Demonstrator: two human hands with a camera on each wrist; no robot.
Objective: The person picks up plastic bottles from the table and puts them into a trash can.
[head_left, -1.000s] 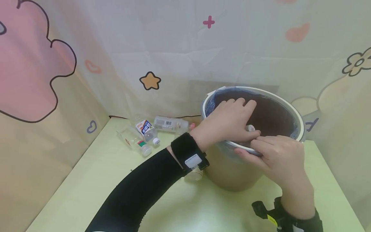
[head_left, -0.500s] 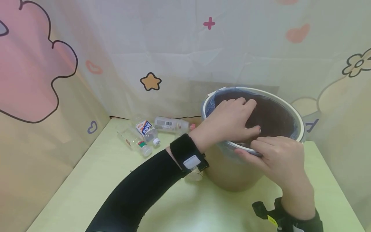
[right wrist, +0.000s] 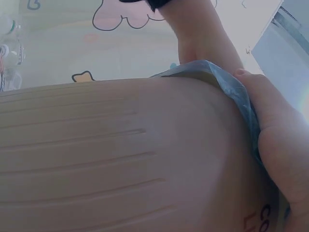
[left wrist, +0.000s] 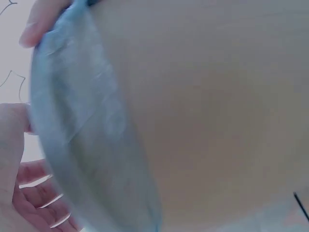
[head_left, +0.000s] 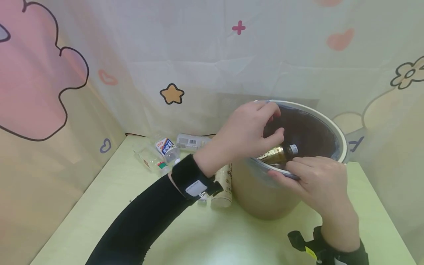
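Observation:
A beige bin (head_left: pixel 265 198) with a white rim and a bluish plastic liner (left wrist: pixel 91 121) stands on the table. Over its left rim hovers my left hand (head_left: pixel 248 127), fingers loosely bent with nothing between them. Inside, just past the front rim, shows a gold bottle (head_left: pixel 276 155) with a dark neck and white cap; its lower part is hidden by the rim. My right hand (head_left: pixel 319 184) grips the front-right rim, thumb (right wrist: pixel 263 99) outside on the liner and fingers over the edge.
Left of the bin, several bottles lie on the table: a clear one (head_left: pixel 150 160), one with a blue-orange label (head_left: pixel 167 149) and a whitish one (head_left: pixel 189 141). A patterned canister (head_left: pixel 223 187) touches or nearly touches the bin. A printed curtain (head_left: pixel 198 66) hangs behind.
My left hand has moved up and left, away from the middle of the bin's mouth. The gold bottle, mostly hidden before, now shows inside. My right hand stays on the rim.

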